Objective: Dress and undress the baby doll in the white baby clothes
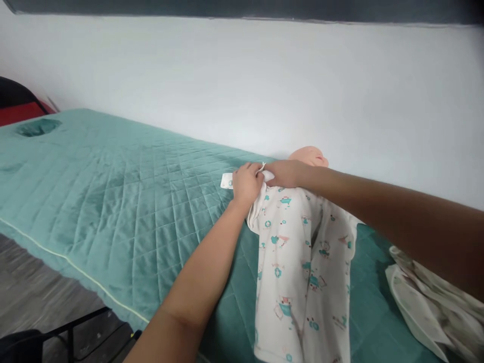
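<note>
Pale wall (189, 80) stands along the far edge of the green quilted bed (151, 191), where the white printed garment (280, 262) lies with its long axis running from your hands toward the near edge. Both hands meet at its upper left corner: your left hand (247, 184) is curled closed over the cloth, a white strip (227, 180) poking out to its left, while your right hand (280, 174) pinches a fold just beside it. Most of the garment therefore lies nearer you and to the right of your grip, your right forearm crossing above its top. Just beyond that arm, close to the far edge, a doll's head (303, 154) shows. Quilting spreads wide from your left hand to the bed's left end; rightward, crumpled cloth (416, 297) lies near the garment.
</note>
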Action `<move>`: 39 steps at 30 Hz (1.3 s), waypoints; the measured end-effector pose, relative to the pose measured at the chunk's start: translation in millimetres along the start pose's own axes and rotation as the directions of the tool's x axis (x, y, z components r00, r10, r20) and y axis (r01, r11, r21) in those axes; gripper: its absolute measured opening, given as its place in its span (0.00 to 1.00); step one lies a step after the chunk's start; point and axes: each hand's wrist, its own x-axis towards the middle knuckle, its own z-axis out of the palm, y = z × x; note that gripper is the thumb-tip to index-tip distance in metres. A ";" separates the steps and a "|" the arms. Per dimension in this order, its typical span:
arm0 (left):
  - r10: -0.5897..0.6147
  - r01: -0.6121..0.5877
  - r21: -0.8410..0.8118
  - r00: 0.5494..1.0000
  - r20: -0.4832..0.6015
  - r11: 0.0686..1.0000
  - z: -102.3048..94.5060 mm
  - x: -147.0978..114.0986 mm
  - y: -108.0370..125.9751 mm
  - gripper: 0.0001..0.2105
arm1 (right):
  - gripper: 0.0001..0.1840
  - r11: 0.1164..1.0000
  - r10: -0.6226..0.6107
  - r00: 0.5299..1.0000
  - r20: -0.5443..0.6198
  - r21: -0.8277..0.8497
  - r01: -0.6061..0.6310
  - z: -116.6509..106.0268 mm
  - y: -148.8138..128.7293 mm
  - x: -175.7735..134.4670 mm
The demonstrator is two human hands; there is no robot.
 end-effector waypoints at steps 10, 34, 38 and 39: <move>-0.194 0.187 -0.113 0.979 -0.054 0.976 -9.3 -12.2 -15.0 0.17 | 0.25 0.998 0.064 0.997 -0.041 -0.020 -0.065 -40.4 28.6 -49.0; 0.156 -0.236 0.341 0.957 0.245 0.910 -16.3 -19.4 14.2 0.26 | 0.27 0.982 0.044 0.984 -0.170 0.190 -0.011 -12.7 23.1 -36.1; 0.113 -0.187 0.348 0.968 0.222 0.919 -16.3 -18.9 6.0 0.27 | 0.22 0.940 0.200 0.905 -0.375 0.334 -0.069 -3.5 35.1 -79.3; 0.105 -0.178 0.346 0.970 0.219 0.921 -16.6 -19.3 5.3 0.27 | 0.21 0.925 0.243 0.864 -0.441 0.373 -0.070 7.2 42.3 -92.9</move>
